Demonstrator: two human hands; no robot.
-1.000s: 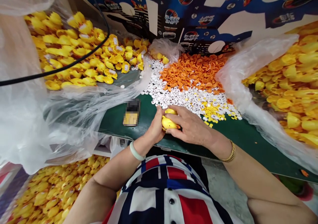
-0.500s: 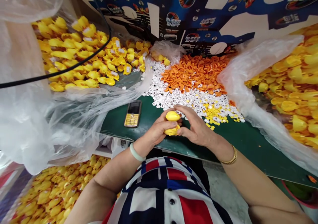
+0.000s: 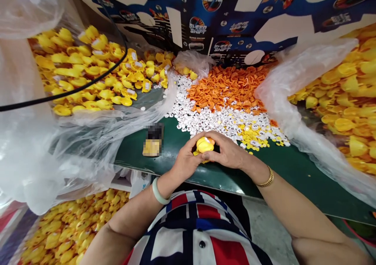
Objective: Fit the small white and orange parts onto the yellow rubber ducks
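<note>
Both my hands meet over the green work surface (image 3: 235, 179), holding a small yellow rubber duck (image 3: 205, 145). My left hand (image 3: 186, 159) cups it from the left, and my right hand (image 3: 227, 152) presses on it from the right. My fingers hide much of the duck, though a bit of orange shows on top. Just beyond my fingertips lies a heap of white plastic pieces (image 3: 205, 120), mixed with small yellow pieces (image 3: 252, 137). Orange duck bills (image 3: 226, 89) are piled behind it. A gold-coloured mobile phone (image 3: 153, 139), partly blurred, lies left of my left hand.
Heaps of yellow ducks (image 3: 88, 69) lie in clear plastic sheeting (image 3: 73, 155) at the left. Larger yellow pieces (image 3: 346, 100) fill another bag at the right, with more ducks (image 3: 67, 229) low at the left. A black cable (image 3: 73, 94) crosses above, before printed blue cardboard (image 3: 205, 18).
The two yellow parts, apart in my fingers half a second ago, now sit together as one duck. My hands have closed in around it.
</note>
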